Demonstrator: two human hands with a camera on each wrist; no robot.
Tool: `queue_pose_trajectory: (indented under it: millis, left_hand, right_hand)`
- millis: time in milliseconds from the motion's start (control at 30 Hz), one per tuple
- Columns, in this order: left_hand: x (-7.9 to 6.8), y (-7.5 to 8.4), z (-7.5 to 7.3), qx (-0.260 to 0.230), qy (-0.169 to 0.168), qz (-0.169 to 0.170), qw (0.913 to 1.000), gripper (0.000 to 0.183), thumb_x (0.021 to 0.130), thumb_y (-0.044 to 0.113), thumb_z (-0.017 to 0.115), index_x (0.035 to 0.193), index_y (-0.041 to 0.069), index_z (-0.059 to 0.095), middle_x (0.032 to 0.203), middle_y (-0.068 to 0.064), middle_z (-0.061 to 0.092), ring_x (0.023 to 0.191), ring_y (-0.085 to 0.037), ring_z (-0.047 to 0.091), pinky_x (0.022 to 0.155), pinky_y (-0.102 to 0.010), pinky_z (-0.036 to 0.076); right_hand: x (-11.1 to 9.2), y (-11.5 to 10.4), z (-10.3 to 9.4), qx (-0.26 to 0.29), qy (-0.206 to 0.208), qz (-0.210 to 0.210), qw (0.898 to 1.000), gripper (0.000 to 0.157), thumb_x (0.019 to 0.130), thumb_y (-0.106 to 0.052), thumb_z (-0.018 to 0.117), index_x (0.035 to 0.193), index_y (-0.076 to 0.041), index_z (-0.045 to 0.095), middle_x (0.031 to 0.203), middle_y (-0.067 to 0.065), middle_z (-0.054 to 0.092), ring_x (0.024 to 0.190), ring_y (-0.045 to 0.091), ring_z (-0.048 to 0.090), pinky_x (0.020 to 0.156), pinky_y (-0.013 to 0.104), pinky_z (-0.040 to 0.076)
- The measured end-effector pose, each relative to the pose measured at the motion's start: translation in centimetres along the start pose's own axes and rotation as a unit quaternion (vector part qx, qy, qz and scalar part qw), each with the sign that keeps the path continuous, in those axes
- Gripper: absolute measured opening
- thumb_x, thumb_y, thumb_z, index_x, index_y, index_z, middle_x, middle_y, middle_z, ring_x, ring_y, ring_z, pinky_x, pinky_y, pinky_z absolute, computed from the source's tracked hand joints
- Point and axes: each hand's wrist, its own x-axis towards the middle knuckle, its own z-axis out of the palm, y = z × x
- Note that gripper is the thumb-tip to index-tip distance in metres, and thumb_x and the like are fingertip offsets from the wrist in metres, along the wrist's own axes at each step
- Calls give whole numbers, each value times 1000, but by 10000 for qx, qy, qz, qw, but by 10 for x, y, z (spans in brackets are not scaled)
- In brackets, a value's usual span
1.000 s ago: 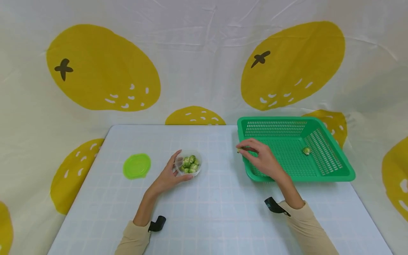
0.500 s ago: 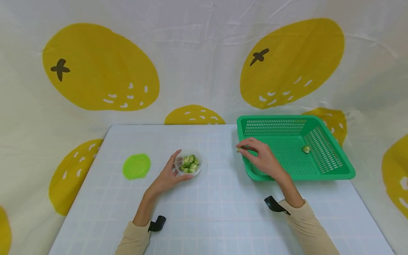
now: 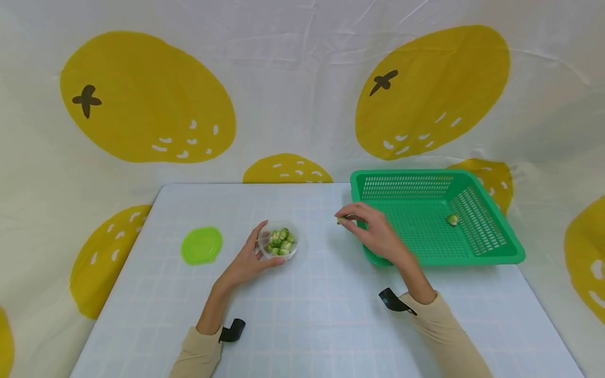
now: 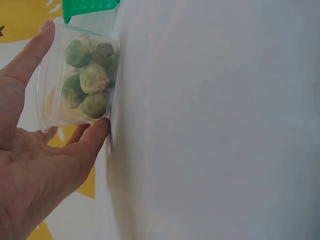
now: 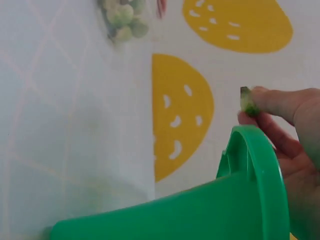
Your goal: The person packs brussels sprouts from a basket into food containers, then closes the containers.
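Observation:
A clear plastic cup (image 4: 55,107) with several Brussels sprouts (image 3: 281,242) inside stands on the table. My left hand (image 3: 247,261) curls round its left and near side, thumb and fingers against the wall. Just left of the green basket's near-left rim, my right hand (image 3: 375,233) is raised and pinches a small Brussels sprout (image 5: 247,102) between thumb and fingertips. Most of that sprout is hidden by the fingers in the head view. One more Brussels sprout (image 3: 453,219) lies in the green basket (image 3: 439,261), towards its right end.
A bright green round lid (image 3: 201,245) lies flat on the table, left of the cup. The table (image 3: 302,325) has a pale checked cover. Behind it hangs a white curtain (image 3: 293,79) with large yellow fruit prints.
My right hand, still pinching the sprout, has moved left from over the basket's left rim towards the cup. My left hand keeps its hold on the cup. The head view has shifted slightly.

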Motion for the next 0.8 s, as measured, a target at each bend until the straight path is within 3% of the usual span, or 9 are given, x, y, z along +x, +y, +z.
queue_pose_trajectory:
  millis: [133,500,800]
  left_hand:
    - [0,-1,-2,1,-34,-25,10000,108,87,30,85,166,27,11,167,-16,20,154,-33,20,122,-52,27]
    - [3,1,-2,-58,7,-158,9999,110,85,35,87,165,30,13,168,-14,16,155,-32,20,122,-52,27]
    - [5,2,-3,-50,-28,-133,9999,109,85,35,87,165,30,13,169,-15,15,154,-33,21,122,-54,27]
  right_hand:
    - [9,-11,10,142,-50,-148,9998,20,96,-1,71,112,-11,74,111,7,71,102,19,66,93,40,59]
    - [28,-20,44,103,-220,-741,9970,20,94,2,72,112,-7,73,110,6,69,97,19,69,88,30,59]
    - [38,-22,65,254,-406,-735,9961,17,95,3,70,111,-3,73,111,8,68,100,21,67,90,30,58]
